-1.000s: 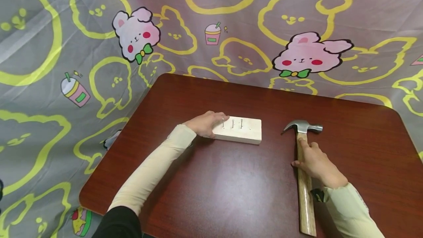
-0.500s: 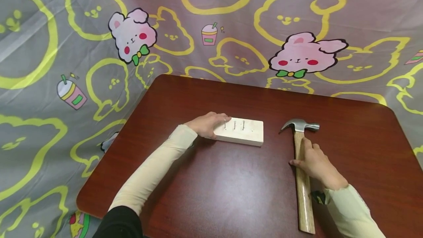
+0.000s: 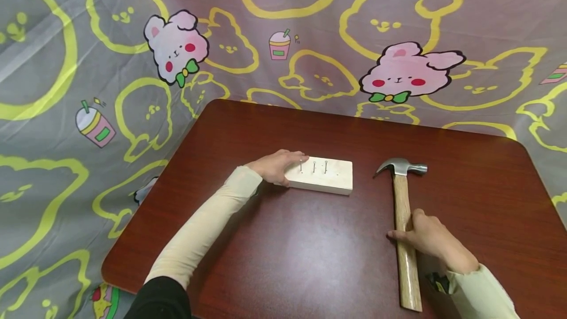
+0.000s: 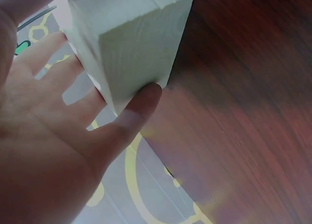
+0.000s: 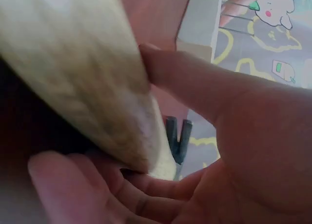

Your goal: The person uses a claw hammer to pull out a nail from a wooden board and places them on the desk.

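Note:
My left hand [image 3: 275,167] holds the left end of a pale wooden block [image 3: 332,181] flat on the table. Its thumb presses the block's near side, also seen in the left wrist view on the block [image 4: 141,53]. Three nails [image 3: 326,167] stand upright in the top. To the right lies a claw hammer [image 3: 402,201], its steel head toward the far side and claw pointing left. My right hand [image 3: 436,240] grips the middle of its wooden handle; in the right wrist view the thumb and curled fingers are about the handle [image 5: 92,77].
The brown table [image 3: 283,270] has rounded corners. A grey curtain [image 3: 310,23] printed with yellow outlines and rabbit faces hangs behind and at its left. A small dark object [image 3: 438,282] shows beside the right cuff.
My right hand has slid down the hammer handle, away from the head and toward me. The left hand keeps its hold on the block. The view has shifted slightly.

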Motion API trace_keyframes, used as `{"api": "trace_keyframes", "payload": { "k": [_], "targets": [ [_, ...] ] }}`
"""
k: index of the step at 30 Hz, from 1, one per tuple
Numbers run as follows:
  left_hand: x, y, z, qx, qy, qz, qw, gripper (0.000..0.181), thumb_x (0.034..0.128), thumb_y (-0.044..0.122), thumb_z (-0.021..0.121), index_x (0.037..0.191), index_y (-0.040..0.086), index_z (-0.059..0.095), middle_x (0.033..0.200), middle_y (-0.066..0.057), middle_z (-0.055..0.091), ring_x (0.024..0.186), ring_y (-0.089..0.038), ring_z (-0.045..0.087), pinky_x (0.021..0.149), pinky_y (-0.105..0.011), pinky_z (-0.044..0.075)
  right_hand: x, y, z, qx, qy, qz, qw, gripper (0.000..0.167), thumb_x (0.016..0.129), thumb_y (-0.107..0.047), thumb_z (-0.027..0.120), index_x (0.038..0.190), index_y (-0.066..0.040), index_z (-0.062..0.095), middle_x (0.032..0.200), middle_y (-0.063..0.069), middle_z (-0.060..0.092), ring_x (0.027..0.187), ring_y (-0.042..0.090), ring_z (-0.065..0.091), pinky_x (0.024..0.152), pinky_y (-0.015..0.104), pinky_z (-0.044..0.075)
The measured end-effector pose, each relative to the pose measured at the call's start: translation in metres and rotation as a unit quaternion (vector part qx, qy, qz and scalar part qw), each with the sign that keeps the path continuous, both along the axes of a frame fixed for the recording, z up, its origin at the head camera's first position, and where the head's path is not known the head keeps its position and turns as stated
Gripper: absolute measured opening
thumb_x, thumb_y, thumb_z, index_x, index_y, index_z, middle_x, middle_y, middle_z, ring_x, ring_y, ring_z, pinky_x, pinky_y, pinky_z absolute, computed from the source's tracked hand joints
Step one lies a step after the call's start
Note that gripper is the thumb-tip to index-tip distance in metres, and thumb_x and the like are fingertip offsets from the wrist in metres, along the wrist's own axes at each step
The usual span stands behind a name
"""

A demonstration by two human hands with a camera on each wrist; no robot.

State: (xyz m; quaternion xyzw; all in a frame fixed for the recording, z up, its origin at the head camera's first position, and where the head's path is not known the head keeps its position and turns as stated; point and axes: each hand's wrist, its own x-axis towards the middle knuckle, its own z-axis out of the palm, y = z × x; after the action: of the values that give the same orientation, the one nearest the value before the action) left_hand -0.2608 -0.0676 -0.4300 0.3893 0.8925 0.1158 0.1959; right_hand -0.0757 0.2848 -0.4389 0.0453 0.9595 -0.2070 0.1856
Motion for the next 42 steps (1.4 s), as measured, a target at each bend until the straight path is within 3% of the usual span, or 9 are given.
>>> {"api": "trace_keyframes", "payload": {
  "k": [12,19,25,29,33,36,38,42],
  "targets": [
    [0.0,-0.003,-0.001,0.004,0.009,0.006,0.9999,0.09,0.0714,0.01,0.081,0.15,0.017,0.036,0.157,-0.007,0.033,0.142,-0.03,0.032,0.118,-0.039,0.027,0.004,-0.001,-0.004,-0.02,-0.009,-0.01,0.9997,0.054,0.077,-0.045,0.076,0.081,0.002,0.051,0.068,0.01,0.057,0.056,0.019,0.058,0.046,0.031,0.047],
    [0.001,-0.004,-0.002,0.009,0.01,0.008,0.9999,0.09,0.0723,0.011,0.08,0.15,0.017,0.036,0.157,-0.007,0.032,0.141,-0.029,0.032,0.117,-0.038,0.028,0.004,0.001,-0.003,-0.07,-0.029,-0.02,0.9969,0.044,0.079,-0.038,0.075,0.079,0.0,0.053,0.066,0.008,0.059,0.053,0.015,0.059,0.045,0.031,0.051],
    [0.001,-0.006,0.0,0.014,0.004,0.008,0.9999,0.09,0.0726,0.012,0.08,0.151,0.015,0.035,0.158,-0.009,0.03,0.144,-0.031,0.029,0.118,-0.04,0.026,0.002,0.003,-0.003,-0.173,-0.073,-0.074,0.9794,0.053,0.084,-0.04,0.071,0.095,0.006,0.047,0.077,0.01,0.057,0.059,0.016,0.061,0.05,0.034,0.056],
    [0.003,-0.006,-0.001,0.023,-0.003,0.013,0.9996,0.089,0.073,0.011,0.08,0.15,0.015,0.035,0.159,-0.01,0.027,0.146,-0.036,0.024,0.12,-0.043,0.022,0.0,0.002,-0.006,-0.245,-0.103,-0.08,0.9608,0.056,0.09,-0.037,0.064,0.11,0.011,0.045,0.083,0.011,0.059,0.067,0.016,0.063,0.054,0.035,0.058],
    [0.005,-0.006,-0.003,0.032,-0.015,0.021,0.9992,0.088,0.0736,0.009,0.08,0.15,0.015,0.036,0.16,-0.009,0.024,0.147,-0.039,0.019,0.12,-0.046,0.019,0.003,-0.004,-0.015,-0.343,-0.129,-0.093,0.9258,0.057,0.093,-0.031,0.06,0.122,0.014,0.039,0.091,0.013,0.061,0.077,0.019,0.064,0.064,0.039,0.059],
    [0.005,-0.005,-0.003,0.035,-0.017,0.02,0.999,0.088,0.0741,0.009,0.08,0.15,0.015,0.036,0.161,-0.008,0.023,0.147,-0.039,0.018,0.12,-0.046,0.018,0.007,-0.007,-0.02,-0.433,-0.14,-0.112,0.8833,0.054,0.094,-0.028,0.058,0.123,0.012,0.037,0.097,0.012,0.064,0.085,0.02,0.066,0.075,0.042,0.058],
    [0.006,-0.005,-0.002,0.036,-0.017,0.02,0.999,0.088,0.0741,0.009,0.08,0.15,0.015,0.036,0.161,-0.008,0.023,0.147,-0.039,0.018,0.121,-0.046,0.018,0.009,-0.009,-0.02,-0.501,-0.15,-0.126,0.8431,0.041,0.097,-0.024,0.055,0.118,0.007,0.04,0.096,0.009,0.066,0.088,0.021,0.069,0.081,0.041,0.058],
    [0.005,-0.004,0.0,0.035,-0.015,0.019,0.9991,0.088,0.0741,0.01,0.08,0.15,0.014,0.036,0.16,-0.008,0.024,0.147,-0.039,0.019,0.121,-0.045,0.019,0.014,-0.014,-0.017,-0.632,-0.167,-0.166,0.7386,0.012,0.1,-0.014,0.045,0.105,-0.002,0.047,0.095,0.007,0.065,0.092,0.02,0.07,0.088,0.038,0.056]
  ]
}}
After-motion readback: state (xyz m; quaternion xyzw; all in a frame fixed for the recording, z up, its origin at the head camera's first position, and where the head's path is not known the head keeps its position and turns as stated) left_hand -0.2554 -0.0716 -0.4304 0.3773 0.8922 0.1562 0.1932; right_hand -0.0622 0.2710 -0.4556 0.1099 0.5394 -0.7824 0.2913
